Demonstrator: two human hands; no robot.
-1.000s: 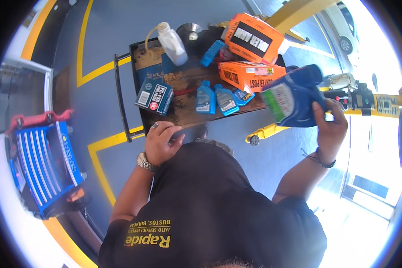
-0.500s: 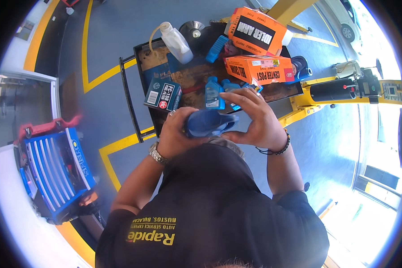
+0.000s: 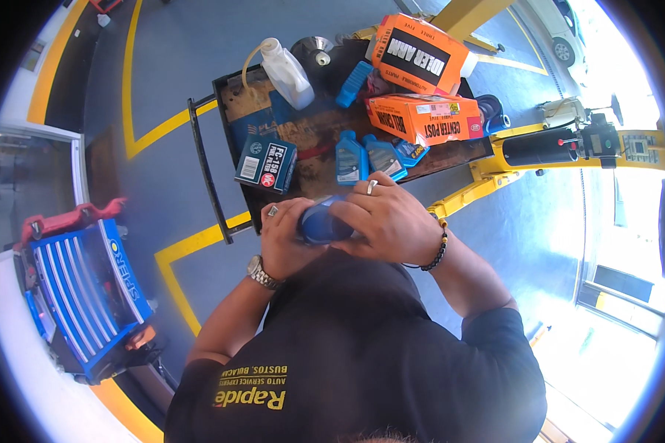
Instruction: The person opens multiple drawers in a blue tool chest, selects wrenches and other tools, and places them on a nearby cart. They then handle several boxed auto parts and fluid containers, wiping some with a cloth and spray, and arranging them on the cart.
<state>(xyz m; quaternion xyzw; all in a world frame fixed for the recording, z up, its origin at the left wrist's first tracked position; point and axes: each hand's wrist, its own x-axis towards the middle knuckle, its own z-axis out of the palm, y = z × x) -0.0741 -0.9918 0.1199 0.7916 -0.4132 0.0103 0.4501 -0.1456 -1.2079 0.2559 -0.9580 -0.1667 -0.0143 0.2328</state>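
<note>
A dark blue plastic bottle (image 3: 318, 224) is held in front of my chest, tipped so one end faces up at me. My left hand (image 3: 287, 238) wraps its left side, fingers closed around it. From the right, my right hand (image 3: 391, 221) grips its other side, with the fingers bent over the upper end. My fingers hide much of the bottle, including its neck and any cap. Just beyond my hands, on a low black cart (image 3: 314, 133), stand or lean several small blue bottles (image 3: 352, 159). A dark teal box (image 3: 267, 164) sits at the cart's near left corner.
Two orange boxes (image 3: 423, 118) lie on the cart's right half. A translucent jug (image 3: 287, 76) with a hose, a metal funnel (image 3: 318, 53) and a blue container (image 3: 355, 83) are at its back. A yellow lift arm (image 3: 462, 190) is at right, a blue tool chest (image 3: 89, 288) at left.
My right hand has come in from the right and closed on the bottle. The bottle has turned from showing its side and handle to showing an end. The view has shifted slightly.
</note>
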